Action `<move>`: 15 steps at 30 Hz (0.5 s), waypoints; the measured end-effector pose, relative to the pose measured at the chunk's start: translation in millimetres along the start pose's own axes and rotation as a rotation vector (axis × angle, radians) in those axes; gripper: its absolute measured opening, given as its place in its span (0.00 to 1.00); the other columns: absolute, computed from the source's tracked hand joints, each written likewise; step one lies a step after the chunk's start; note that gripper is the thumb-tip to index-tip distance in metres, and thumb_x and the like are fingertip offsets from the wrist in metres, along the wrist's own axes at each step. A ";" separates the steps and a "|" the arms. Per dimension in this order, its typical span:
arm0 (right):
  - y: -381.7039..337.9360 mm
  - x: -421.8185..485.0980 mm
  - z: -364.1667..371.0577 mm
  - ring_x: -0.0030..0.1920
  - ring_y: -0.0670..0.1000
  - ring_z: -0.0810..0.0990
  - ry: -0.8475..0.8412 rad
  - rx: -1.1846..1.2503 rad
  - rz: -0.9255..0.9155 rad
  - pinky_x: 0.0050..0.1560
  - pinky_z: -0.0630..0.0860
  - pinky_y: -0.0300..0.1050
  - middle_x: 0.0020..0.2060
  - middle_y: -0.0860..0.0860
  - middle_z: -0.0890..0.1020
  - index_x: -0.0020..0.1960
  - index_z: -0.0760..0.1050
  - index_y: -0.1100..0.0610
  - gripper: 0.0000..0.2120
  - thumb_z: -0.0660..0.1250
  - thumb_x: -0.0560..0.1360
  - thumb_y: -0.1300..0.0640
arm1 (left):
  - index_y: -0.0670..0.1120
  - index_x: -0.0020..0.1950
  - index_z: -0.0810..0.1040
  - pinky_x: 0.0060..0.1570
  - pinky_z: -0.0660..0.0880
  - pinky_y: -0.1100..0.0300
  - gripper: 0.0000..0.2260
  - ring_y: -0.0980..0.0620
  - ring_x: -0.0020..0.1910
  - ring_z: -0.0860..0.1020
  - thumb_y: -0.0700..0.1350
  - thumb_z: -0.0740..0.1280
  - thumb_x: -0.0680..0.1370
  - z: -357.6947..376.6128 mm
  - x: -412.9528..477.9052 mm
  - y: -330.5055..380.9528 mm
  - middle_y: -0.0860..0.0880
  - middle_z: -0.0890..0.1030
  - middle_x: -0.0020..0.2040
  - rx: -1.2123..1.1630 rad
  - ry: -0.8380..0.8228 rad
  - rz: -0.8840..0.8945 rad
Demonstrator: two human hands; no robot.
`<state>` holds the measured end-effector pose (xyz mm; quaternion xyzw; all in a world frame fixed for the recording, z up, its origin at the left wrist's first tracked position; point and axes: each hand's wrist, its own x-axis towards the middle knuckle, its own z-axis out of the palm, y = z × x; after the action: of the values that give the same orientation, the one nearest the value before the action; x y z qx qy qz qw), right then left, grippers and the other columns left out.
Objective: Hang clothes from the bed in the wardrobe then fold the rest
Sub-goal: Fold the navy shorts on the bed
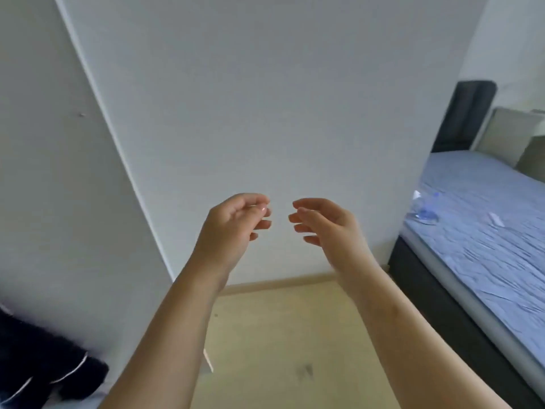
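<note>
Two bare hands are raised side by side at the centre of the head-camera frame, in front of a plain white wall (265, 98). The left hand (236, 222) and the right hand (324, 222) face each other, fingertips turned inward and a narrow gap between them. Both are loosely curled and grasp nothing visible. The left thumb lies close against the forefinger, with nothing to be seen between them. Both forearms rise from the bottom edge of the frame.

A dark garment (44, 364) with thin white piping lies bunched in the lower left corner, well apart from both hands. Above it, a white panel (44, 157) fills the left side of the frame and meets the wall along a slanting edge. Whether it is a wardrobe door cannot be told.

The bed (436, 290) runs along the right edge of the frame on a dark base, covered by a creased pale blue sheet (486, 255). A translucent object (421, 209), too blurred to identify, rests near the sheet's left edge. A dark headboard (463, 113) stands at the upper right, with pale pillows (507, 137) just beside it.

Light wooden floor (280, 335) spreads beneath the arms at lower centre, edged by a skirting board (280, 283) along the foot of the wall.
</note>
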<state>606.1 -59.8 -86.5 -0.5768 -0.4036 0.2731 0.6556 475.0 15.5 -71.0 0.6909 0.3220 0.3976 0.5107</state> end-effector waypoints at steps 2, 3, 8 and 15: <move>8.4 -17.7 -81.8 0.40 0.45 0.80 0.125 -0.013 0.032 0.43 0.74 0.38 0.37 0.45 0.83 0.44 0.78 0.48 0.07 0.64 0.75 0.59 | 0.52 0.45 0.79 0.46 0.76 0.58 0.09 0.58 0.40 0.82 0.42 0.62 0.79 79.1 -5.5 1.3 0.54 0.83 0.41 -0.033 -0.102 -0.039; 12.9 -28.4 -120.1 0.40 0.45 0.80 0.196 -0.017 0.049 0.43 0.73 0.39 0.36 0.45 0.83 0.43 0.79 0.48 0.08 0.64 0.75 0.59 | 0.52 0.45 0.79 0.46 0.76 0.59 0.09 0.58 0.40 0.81 0.42 0.62 0.79 117.2 -9.6 2.0 0.54 0.82 0.41 -0.045 -0.156 -0.053; 28.1 -85.2 -284.1 0.37 0.44 0.79 0.495 -0.042 0.150 0.39 0.74 0.34 0.35 0.47 0.83 0.41 0.78 0.50 0.08 0.64 0.76 0.61 | 0.51 0.45 0.78 0.44 0.74 0.61 0.09 0.60 0.37 0.80 0.41 0.61 0.79 294.8 -34.9 9.1 0.53 0.81 0.40 -0.107 -0.434 -0.118; 39.8 -135.5 -448.0 0.40 0.47 0.79 0.812 -0.062 0.267 0.42 0.73 0.39 0.39 0.48 0.83 0.43 0.79 0.50 0.06 0.65 0.75 0.58 | 0.52 0.46 0.79 0.44 0.76 0.62 0.08 0.59 0.39 0.82 0.43 0.62 0.79 491.0 -53.0 14.7 0.53 0.83 0.41 -0.120 -0.794 -0.159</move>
<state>917.5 -404.1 -158.3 -0.7039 -0.0425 0.0940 0.7027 881.6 -254.4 -148.2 0.7327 0.1283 0.0774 0.6639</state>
